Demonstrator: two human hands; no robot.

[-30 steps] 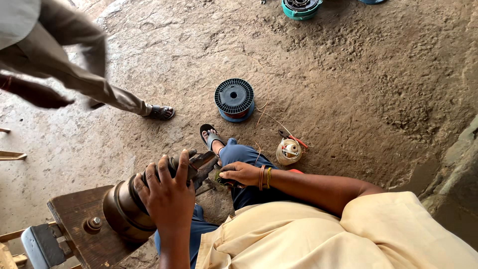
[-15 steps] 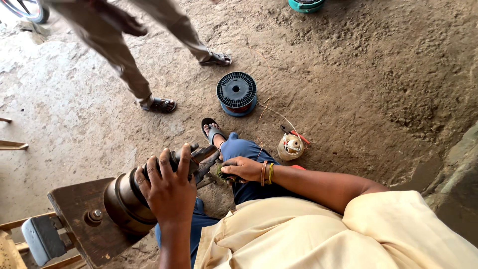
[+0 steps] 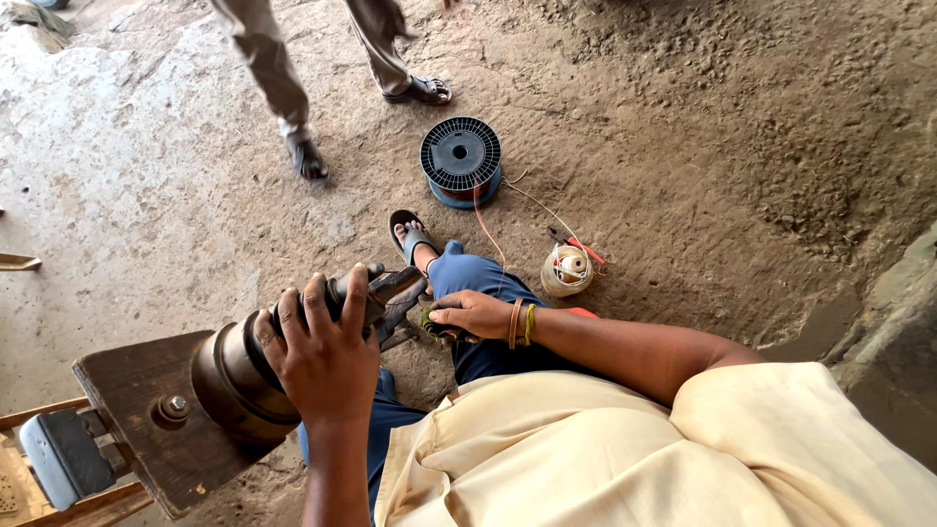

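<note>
My left hand [image 3: 320, 344] lies spread over a dark metal drum-shaped machine part [image 3: 239, 376] that is bolted to a wooden board [image 3: 146, 420]. My right hand [image 3: 470, 314], with bangles on the wrist, pinches a small dark piece at the front end of that part [image 3: 395, 293], fingers closed around it. A thin copper wire [image 3: 485, 229] runs from there across my knee to a black spool [image 3: 461, 156] standing on the ground.
A ball of pale twine [image 3: 566, 270] and red-handled pliers [image 3: 578, 244] lie on the dirt floor right of my sandalled foot [image 3: 410, 234]. Another person's legs and sandals [image 3: 307, 156] stand beyond the spool. A grey pad [image 3: 63, 457] sits at the board's left end.
The other person has walked from the left to behind the spool. My hands stay on the metal part; the view has tilted slightly.
</note>
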